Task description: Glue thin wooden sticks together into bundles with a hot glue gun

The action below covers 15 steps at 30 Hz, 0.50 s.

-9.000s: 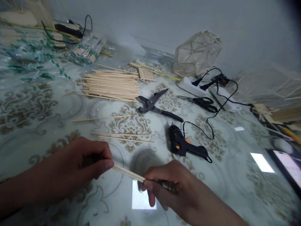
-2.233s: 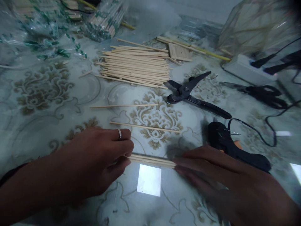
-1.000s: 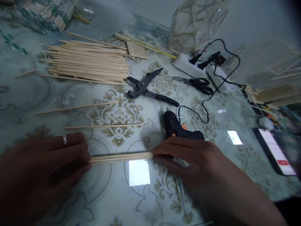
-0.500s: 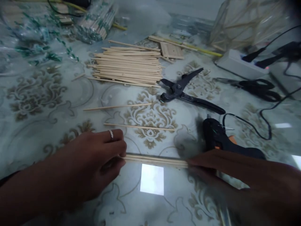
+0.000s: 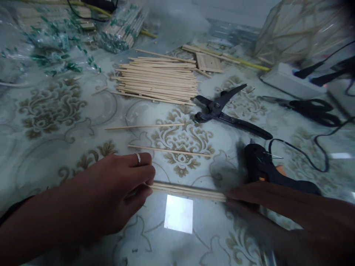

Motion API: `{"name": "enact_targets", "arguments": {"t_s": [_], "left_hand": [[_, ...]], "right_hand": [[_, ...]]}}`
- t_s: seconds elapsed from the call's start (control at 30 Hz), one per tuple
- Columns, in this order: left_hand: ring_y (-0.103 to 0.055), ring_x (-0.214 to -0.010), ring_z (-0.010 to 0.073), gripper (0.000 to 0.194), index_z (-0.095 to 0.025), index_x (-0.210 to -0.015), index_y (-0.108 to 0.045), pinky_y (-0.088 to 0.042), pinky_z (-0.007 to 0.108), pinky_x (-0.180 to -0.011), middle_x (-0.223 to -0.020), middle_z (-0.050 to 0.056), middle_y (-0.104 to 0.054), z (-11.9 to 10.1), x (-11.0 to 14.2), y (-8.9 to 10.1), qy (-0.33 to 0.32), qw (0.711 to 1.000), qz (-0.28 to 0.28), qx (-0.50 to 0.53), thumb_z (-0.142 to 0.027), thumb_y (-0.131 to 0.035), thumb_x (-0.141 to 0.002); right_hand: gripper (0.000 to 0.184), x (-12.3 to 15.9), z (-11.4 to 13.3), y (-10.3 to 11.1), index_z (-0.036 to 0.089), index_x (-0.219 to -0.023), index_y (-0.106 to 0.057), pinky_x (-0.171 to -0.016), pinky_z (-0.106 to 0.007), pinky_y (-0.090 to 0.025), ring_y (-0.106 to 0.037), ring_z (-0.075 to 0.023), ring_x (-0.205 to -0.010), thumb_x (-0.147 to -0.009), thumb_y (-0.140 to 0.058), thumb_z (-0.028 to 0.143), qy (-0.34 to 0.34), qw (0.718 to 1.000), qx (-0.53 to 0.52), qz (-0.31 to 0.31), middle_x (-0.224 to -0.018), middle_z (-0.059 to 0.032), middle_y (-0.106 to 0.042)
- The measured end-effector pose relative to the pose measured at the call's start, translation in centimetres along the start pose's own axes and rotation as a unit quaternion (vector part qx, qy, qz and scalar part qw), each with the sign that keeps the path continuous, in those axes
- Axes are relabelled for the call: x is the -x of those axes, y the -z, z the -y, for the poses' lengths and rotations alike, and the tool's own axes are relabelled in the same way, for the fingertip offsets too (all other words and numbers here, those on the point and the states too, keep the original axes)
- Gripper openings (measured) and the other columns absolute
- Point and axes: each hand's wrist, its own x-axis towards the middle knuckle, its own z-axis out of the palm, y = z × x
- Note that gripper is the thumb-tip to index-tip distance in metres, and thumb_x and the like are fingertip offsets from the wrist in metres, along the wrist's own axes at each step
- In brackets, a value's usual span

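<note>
Several thin wooden sticks (image 5: 188,191) lie side by side in a narrow row on the table in front of me. My left hand (image 5: 122,188), with a ring on one finger, pinches the row's left end between thumb and fingers. At the right end, the fingertips of my right hand (image 5: 280,207) close on the sticks; part of that hand is blurred and dark. Beyond the row lie two single sticks, a nearer one (image 5: 169,150) and a farther one (image 5: 144,126). A black glue gun (image 5: 266,166) with an orange trigger rests just behind my right hand.
Behind is a pile of wooden sticks (image 5: 158,79) beside a small panel of joined sticks (image 5: 209,62). Black pliers (image 5: 219,109), scissors (image 5: 307,107) and a white power strip (image 5: 291,81) lie to the right. Plastic-wrapped stick bundles (image 5: 122,27) are at the back left.
The whole view has shifted slightly, so things appear a little farther right and lower. Both hands stay at the ends of the stick row.
</note>
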Motion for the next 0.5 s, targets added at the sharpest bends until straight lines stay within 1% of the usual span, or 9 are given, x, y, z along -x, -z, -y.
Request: {"name": "enact_targets", "arguments": {"t_s": [0.1, 0.17, 0.27, 0.4, 0.5], "left_hand": [[-0.056, -0.069, 0.0100, 0.025, -0.023, -0.088, -0.060, -0.040, 0.026, -0.065, -0.089, -0.005, -0.063, 0.02, -0.03, -0.01, 0.000, 1.000, -0.003, 0.000, -0.006, -0.056, -0.105], [-0.054, -0.067, 0.0103, 0.025, -0.023, -0.087, -0.060, -0.040, 0.027, -0.065, -0.087, -0.005, -0.062, 0.05, -0.06, -0.04, 0.001, 1.000, -0.005, -0.001, -0.005, -0.055, -0.105], [-0.054, -0.068, 0.0106, 0.025, -0.023, -0.088, -0.061, -0.040, 0.027, -0.065, -0.087, -0.005, -0.061, 0.08, -0.09, -0.10, 0.009, 1.000, 0.000, -0.002, -0.006, -0.055, -0.106], [-0.056, -0.071, 0.0109, 0.025, -0.023, -0.088, -0.061, -0.041, 0.028, -0.066, -0.094, -0.004, -0.064, 0.06, -0.08, -0.08, 0.015, 1.000, 0.003, -0.003, -0.008, -0.054, -0.107], [-0.063, -0.082, 0.0136, 0.022, -0.024, -0.089, -0.063, -0.045, 0.031, -0.072, -0.105, -0.002, -0.068, 0.02, -0.10, 0.05, 0.012, 0.999, -0.008, -0.028, -0.010, -0.058, -0.104]], "right_hand": [[0.029, -0.25, 0.17, 0.07, 0.044, -0.107, -0.089, -0.075, -0.037, -0.079, -0.092, -0.0264, -0.086, -0.115, -0.061, 0.040, 0.002, 1.000, -0.001, -0.001, -0.099, 0.0052, -0.093], [0.027, -0.34, 0.07, 0.05, 0.044, -0.107, -0.089, -0.073, -0.035, -0.078, -0.092, -0.0254, -0.085, -0.113, -0.063, 0.038, 0.015, 1.000, -0.012, -0.009, -0.098, 0.0059, -0.092], [0.025, -0.32, -0.20, 0.01, 0.046, -0.108, -0.089, -0.072, -0.033, -0.078, -0.092, -0.0244, -0.083, -0.111, -0.067, 0.035, 0.022, 1.000, -0.021, -0.005, -0.100, 0.0077, -0.093], [0.030, 0.02, -0.26, 0.07, 0.048, -0.107, -0.091, -0.076, -0.038, -0.080, -0.092, -0.0288, -0.086, -0.106, -0.068, 0.029, -0.004, 1.000, -0.019, 0.014, -0.101, 0.0065, -0.093], [0.035, 0.45, -0.45, 0.07, 0.050, -0.110, -0.092, -0.081, -0.043, -0.082, -0.093, -0.0327, -0.091, -0.105, -0.067, 0.026, -0.005, 0.999, -0.019, 0.034, -0.104, 0.0046, -0.094]]}}
